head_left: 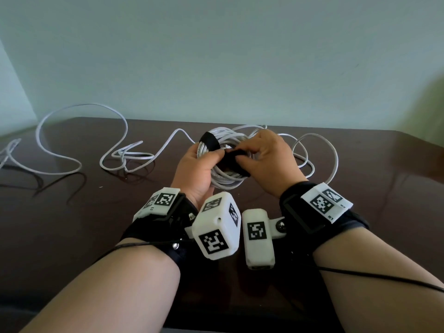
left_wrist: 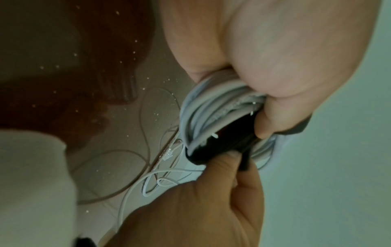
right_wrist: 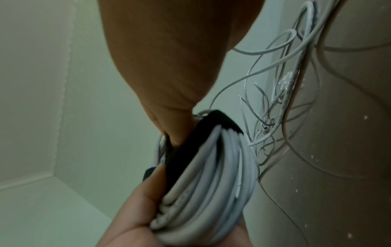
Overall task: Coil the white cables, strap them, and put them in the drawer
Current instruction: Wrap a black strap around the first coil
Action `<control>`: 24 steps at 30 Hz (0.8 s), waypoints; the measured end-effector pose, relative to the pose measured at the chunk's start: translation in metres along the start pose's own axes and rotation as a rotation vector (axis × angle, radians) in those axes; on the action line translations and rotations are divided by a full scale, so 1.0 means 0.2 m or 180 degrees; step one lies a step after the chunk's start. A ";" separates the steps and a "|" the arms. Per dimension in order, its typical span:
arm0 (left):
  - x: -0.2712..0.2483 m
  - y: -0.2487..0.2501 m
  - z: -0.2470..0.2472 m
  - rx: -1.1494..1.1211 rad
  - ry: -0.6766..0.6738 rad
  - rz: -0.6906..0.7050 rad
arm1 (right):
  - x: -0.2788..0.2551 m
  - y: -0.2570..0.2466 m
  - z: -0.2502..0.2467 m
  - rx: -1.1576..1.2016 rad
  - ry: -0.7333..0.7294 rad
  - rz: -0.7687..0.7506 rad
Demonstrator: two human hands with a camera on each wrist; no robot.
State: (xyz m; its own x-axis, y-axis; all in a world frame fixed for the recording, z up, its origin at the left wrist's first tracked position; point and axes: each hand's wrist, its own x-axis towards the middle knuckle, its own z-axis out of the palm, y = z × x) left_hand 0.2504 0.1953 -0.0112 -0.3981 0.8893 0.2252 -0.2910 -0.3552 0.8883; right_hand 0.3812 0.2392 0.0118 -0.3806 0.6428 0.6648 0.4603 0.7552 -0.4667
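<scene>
While the left hand (head_left: 197,174) grips the coiled white cable (head_left: 224,180) above the dark table (head_left: 72,212), the head view shows the right hand (head_left: 266,159) pinching a black strap (head_left: 236,153) across the coil; a second strap (head_left: 210,140) already wraps its far side, and loose cable (head_left: 79,140) trails left. Left wrist: thumb (left_wrist: 273,120) presses the bundle, the right hand's fingers (left_wrist: 224,165) hold the strap. Right wrist: strap (right_wrist: 186,150) lies over the strands (right_wrist: 215,183), pinched.
</scene>
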 end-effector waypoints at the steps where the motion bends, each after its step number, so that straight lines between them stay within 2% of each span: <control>1: 0.00 0.00 0.01 0.0071 0.0051 0.0042 | -0.01 -0.01 0.00 0.0277 0.0072 0.0160; 5: 0.00 0.00 0.02 0.0593 0.0039 0.0061 | -0.02 -0.03 -0.01 0.1549 0.0488 0.0734; 9: 0.00 0.00 0.00 0.0876 0.0144 0.0031 | -0.03 -0.06 -0.03 0.1990 0.0550 0.0636; 11: -0.01 0.00 0.00 0.0858 0.0274 -0.0086 | -0.03 -0.05 -0.04 0.1834 0.0324 0.0470; 14: -0.02 0.01 -0.01 0.0667 0.0377 -0.0292 | -0.03 -0.04 -0.05 0.0912 -0.0285 0.0116; 17: -0.02 0.02 -0.01 0.0366 0.0372 -0.0499 | -0.03 -0.03 -0.05 0.0642 -0.0403 -0.0007; 20: -0.02 0.03 0.00 0.0085 0.0388 -0.0759 | -0.03 0.00 -0.03 0.0807 -0.0483 0.0180; 23: -0.04 0.04 0.01 0.0156 0.0168 -0.1038 | -0.03 0.06 -0.01 0.0953 -0.0455 0.0605; 24: -0.04 0.04 0.01 0.0266 0.0177 -0.1001 | -0.03 0.07 -0.01 0.1005 -0.0456 0.0718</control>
State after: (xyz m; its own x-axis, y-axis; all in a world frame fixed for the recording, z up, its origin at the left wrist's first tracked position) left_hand 0.2533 0.1854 -0.0053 -0.3475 0.9338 -0.0853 -0.3357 -0.0390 0.9411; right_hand 0.3921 0.2450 0.0024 -0.4164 0.7912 0.4478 0.2848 0.5813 -0.7622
